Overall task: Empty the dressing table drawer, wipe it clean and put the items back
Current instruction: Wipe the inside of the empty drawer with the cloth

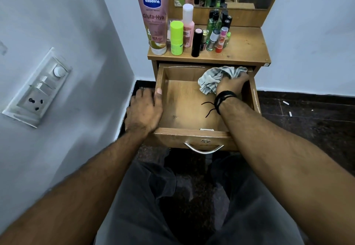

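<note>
Drawer [184, 108] of the dressing table stood pulled out and bare inside, its metal handle [203, 148] facing the person. The right hand [231, 85] had its grip clamped on a crumpled checked cloth [215, 77], pressed into the far right corner of the drawer; a black band [222, 99] circled that wrist. The left hand [144, 110] rested on the drawer's left wall, fingers outside, thumb over the rim, grip closed on the wall. Beyond both hands, on the worktop [247, 50], bottles stood clustered, with a pink Vaseline tube [153, 16] tallest at the far left.
</note>
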